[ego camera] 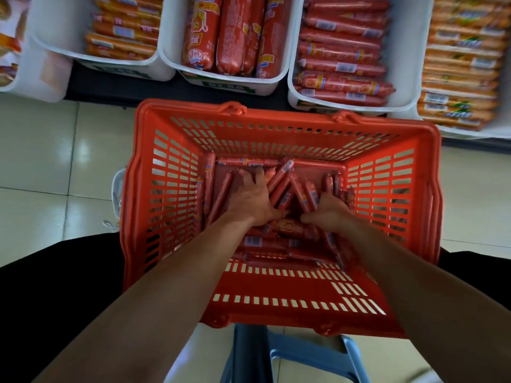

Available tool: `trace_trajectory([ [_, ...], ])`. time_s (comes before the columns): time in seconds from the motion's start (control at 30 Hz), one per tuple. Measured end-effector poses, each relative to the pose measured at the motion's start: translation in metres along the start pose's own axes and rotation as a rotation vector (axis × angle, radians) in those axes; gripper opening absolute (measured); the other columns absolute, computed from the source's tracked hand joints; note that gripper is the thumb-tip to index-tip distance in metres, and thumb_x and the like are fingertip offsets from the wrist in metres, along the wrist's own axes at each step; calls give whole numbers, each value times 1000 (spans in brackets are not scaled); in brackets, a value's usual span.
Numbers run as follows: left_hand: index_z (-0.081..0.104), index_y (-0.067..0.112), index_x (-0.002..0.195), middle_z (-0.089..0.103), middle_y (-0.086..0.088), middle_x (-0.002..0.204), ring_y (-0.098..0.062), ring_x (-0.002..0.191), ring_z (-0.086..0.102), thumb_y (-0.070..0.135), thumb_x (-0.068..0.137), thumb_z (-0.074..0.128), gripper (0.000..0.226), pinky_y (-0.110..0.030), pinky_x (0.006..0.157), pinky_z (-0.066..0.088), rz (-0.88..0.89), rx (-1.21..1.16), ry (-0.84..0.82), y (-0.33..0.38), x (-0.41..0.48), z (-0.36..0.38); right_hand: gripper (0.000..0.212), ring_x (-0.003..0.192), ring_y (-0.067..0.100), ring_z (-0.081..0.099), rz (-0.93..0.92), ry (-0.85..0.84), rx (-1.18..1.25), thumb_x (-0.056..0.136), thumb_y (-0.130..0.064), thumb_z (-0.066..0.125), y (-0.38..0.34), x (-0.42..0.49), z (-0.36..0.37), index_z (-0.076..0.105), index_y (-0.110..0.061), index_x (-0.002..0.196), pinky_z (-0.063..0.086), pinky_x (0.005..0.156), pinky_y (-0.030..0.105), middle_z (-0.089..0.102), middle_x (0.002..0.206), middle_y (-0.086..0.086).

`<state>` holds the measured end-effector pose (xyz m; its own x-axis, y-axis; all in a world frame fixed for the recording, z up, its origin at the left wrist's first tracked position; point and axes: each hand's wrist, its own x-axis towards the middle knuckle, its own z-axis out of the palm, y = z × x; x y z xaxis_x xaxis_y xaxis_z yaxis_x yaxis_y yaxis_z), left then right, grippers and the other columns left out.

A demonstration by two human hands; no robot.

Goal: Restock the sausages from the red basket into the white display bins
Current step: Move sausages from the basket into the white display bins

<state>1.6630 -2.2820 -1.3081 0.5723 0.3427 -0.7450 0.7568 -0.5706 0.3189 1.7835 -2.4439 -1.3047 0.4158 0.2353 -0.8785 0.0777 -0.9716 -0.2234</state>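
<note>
The red basket [188, 106] stands in front of me, with several thin red sausages [284, 186] lying loose and crossed on its floor. Both my arms reach down into it. My left hand [253, 199] lies on the sausages at the left middle, fingers spread and stretched forward over them. My right hand [330, 211] is on the right side; its fingers curl down round a few sausages, thumb pointing left. Beyond the basket, a white display bin [409, 51] holds matching thin red sausages stacked crosswise.
Other white bins sit alongside: one with thick red sausages [174, 29], one with orange sausages [55, 29] at the left, one with orange packs [470, 134] at the far right. A blue stool [312, 355] shows under the basket. Pale floor tiles lie to both sides.
</note>
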Motion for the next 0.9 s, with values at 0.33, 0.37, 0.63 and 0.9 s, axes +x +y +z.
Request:
trace_trajectory([
  [0.33, 22, 17, 151, 52, -18, 139, -37, 122, 55, 44, 59, 90, 117, -43, 95, 48, 94, -16, -62, 25, -10, 18, 51, 88, 24, 65, -55, 189, 248, 66, -33, 82, -4, -18, -18, 53, -18, 105, 50, 74, 32, 66, 96, 3],
  [0.37, 28, 20, 148, 55, -15, 137, -36, 120, 57, 48, 57, 90, 114, -42, 95, 50, 98, -22, -54, 25, -12, 15, 51, 88, 24, 65, -61, 184, 248, 65, -35, 82, -6, -20, -20, 55, -17, 106, 51, 73, 32, 66, 95, 3],
  [0.63, 51, 30, 133, 69, -4, 120, -23, 106, 66, 45, 54, 88, 88, -28, 86, 52, 60, 1, -38, 3, -54, -60, 39, 85, 23, 64, -84, 105, 169, 68, -26, 85, -26, -56, -40, 61, -11, 95, 51, 76, 30, 68, 99, 8],
  [0.9, 51, 21, 117, 66, -7, 113, -27, 101, 64, 42, 62, 83, 67, -26, 74, 44, 11, 41, 148, -5, -140, -148, 61, 95, 24, 61, -346, 137, -25, 67, -27, 85, -62, -142, -86, 52, -13, 116, 48, 77, 32, 63, 107, 5],
])
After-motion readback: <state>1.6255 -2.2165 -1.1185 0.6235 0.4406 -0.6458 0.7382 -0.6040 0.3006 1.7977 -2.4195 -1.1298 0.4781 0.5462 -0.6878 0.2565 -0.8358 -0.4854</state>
